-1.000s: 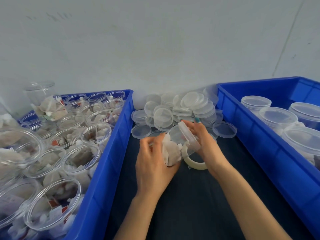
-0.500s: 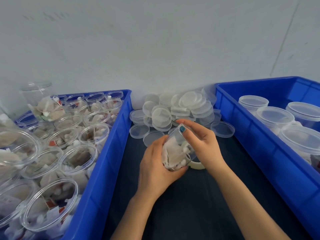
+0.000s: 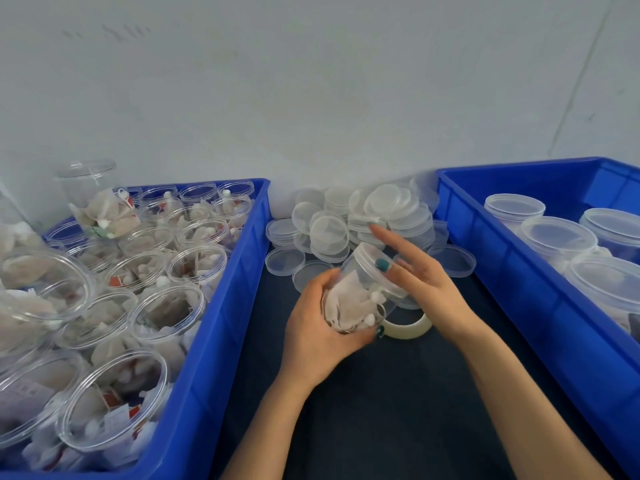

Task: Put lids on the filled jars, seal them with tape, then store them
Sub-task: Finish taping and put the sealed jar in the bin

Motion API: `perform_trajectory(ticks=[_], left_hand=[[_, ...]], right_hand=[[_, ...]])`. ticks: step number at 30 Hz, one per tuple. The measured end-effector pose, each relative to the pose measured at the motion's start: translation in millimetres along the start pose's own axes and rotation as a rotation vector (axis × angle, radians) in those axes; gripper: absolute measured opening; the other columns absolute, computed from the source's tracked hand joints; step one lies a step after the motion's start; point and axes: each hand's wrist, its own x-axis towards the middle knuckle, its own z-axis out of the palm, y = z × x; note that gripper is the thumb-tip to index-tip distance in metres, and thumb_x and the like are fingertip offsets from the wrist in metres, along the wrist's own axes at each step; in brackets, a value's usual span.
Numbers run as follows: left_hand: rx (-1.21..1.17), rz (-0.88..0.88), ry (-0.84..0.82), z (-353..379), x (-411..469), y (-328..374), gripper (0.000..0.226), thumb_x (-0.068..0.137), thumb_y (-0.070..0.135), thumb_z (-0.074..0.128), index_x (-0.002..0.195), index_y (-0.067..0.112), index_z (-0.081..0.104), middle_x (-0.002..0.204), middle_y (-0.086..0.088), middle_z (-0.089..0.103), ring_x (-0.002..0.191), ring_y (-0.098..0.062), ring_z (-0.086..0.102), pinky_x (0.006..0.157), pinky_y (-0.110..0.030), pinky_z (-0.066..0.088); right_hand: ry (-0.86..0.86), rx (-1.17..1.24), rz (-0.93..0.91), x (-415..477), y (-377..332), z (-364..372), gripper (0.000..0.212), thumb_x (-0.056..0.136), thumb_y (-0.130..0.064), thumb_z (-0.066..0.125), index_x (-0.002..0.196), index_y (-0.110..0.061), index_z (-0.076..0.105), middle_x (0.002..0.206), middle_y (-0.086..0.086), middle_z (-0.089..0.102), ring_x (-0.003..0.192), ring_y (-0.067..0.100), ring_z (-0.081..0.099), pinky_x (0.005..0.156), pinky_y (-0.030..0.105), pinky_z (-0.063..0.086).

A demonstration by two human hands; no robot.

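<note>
Nearby: lid pile (image 3: 363,220) behind jar (image 3: 360,296), tape roll (image 3: 410,328) beneath.

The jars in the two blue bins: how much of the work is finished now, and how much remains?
Done: several lidded jars sit in the right bin. In hand: the left hand holds a filled jar tilted, while the right hand is at its lid; the tape roll lies behind, unused. Left: many open jars fill the left bin.

The tape roll (image 3: 408,329) lies half hidden behind the held jar (image 3: 360,299) and right hand (image 3: 420,282); lower left jars (image 3: 20,403) run off frame (contents blurred)
</note>
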Motion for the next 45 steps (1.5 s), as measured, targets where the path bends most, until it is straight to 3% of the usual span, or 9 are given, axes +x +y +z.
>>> perform_trajectory(ticks=[10,13,18,23,30,34,38,42,45], left_hand=[[0.64,0.442,0.326,11,3,-1,0.084,0.071,0.055,0.078,0.135,0.011,0.045,0.13,-0.006,0.056,0.12,-0.02,0.055,0.096,-0.028,0.048],[0.717,0.473,0.355,9,3,-3,0.083,0.072,0.051,0.079,0.134,0.009,0.045,0.13,-0.01,0.058,0.119,-0.023,0.057,0.101,-0.03,0.043],[0.443,0.086,0.264,5,-2,3,0.093,0.057,0.058,0.087,0.129,0.024,0.04,0.122,0.01,0.054,0.101,-0.007,0.058,0.072,-0.02,0.047],[-0.058,-0.157,0.212,3,7,-9,0.083,0.058,0.03,0.094,0.12,0.026,0.039,0.118,0.011,0.048,0.104,0.005,0.055,0.071,-0.004,0.046],[0.061,-0.228,0.104,11,7,-5,0.082,0.049,0.061,0.083,0.116,0.041,0.041,0.11,0.026,0.053,0.105,0.001,0.053,0.077,-0.018,0.046],[0.055,-0.224,0.074,14,8,-11,0.082,0.059,0.042,0.092,0.125,0.035,0.045,0.12,0.02,0.056,0.116,-0.008,0.054,0.094,-0.035,0.052],[0.089,-0.091,0.138,16,3,0,0.106,0.06,0.042,0.09,0.149,0.026,0.034,0.145,0.01,0.045,0.133,-0.004,0.04,0.11,-0.029,0.04],[0.316,0.441,0.453,14,2,20,0.063,0.082,0.044,0.074,0.132,0.013,0.053,0.13,0.0,0.054,0.121,-0.012,0.046,0.104,-0.023,0.036],[0.491,0.589,0.359,18,5,33,0.035,0.094,0.054,0.059,0.111,0.023,0.062,0.107,0.011,0.063,0.103,-0.011,0.051,0.088,-0.025,0.037]], right_hand=[[0.36,0.005,0.056,6,18,39,0.019,0.105,-0.028,0.047,0.118,-0.035,0.058,0.095,-0.035,0.066,0.093,-0.016,0.059,0.077,0.003,0.043],[0.365,-0.027,0.099,7,18,47,0.017,0.105,-0.039,0.045,0.119,-0.042,0.054,0.095,-0.018,0.065,0.087,-0.002,0.059,0.078,0.017,0.046],[0.17,-0.029,0.143,4,22,25,0.068,0.09,-0.067,0.031,0.148,-0.033,0.042,0.135,-0.017,0.057,0.125,-0.009,0.048,0.105,0.016,0.036],[-0.006,-0.971,0.103,-19,60,-18,0.045,0.09,-0.052,0.063,0.13,-0.032,0.06,0.127,-0.014,0.057,0.13,0.009,0.039,0.114,0.034,0.031],[-0.18,-1.196,-0.022,-29,67,-23,0.042,0.084,-0.067,0.056,0.112,-0.035,0.061,0.111,-0.019,0.058,0.126,0.009,0.037,0.124,0.039,-0.007],[0.001,-1.103,-0.109,-32,67,-17,0.019,0.098,-0.039,0.052,0.104,-0.023,0.06,0.104,-0.01,0.058,0.104,0.011,0.056,0.119,0.03,0.025],[0.26,-0.678,-0.126,-36,62,-13,0.018,0.099,-0.033,0.044,0.099,-0.017,0.052,0.092,-0.01,0.052,0.077,0.012,0.052,0.067,0.034,0.047],[0.334,-0.501,-0.232,-37,60,-1,0.022,0.104,-0.04,0.034,0.101,-0.021,0.046,0.092,-0.01,0.049,0.077,0.01,0.05,0.064,0.027,0.04],[0.378,-0.514,-0.341,-38,59,7,0.016,0.103,-0.034,0.039,0.104,-0.02,0.046,0.098,-0.016,0.048,0.079,0.013,0.05,0.067,0.029,0.041]])
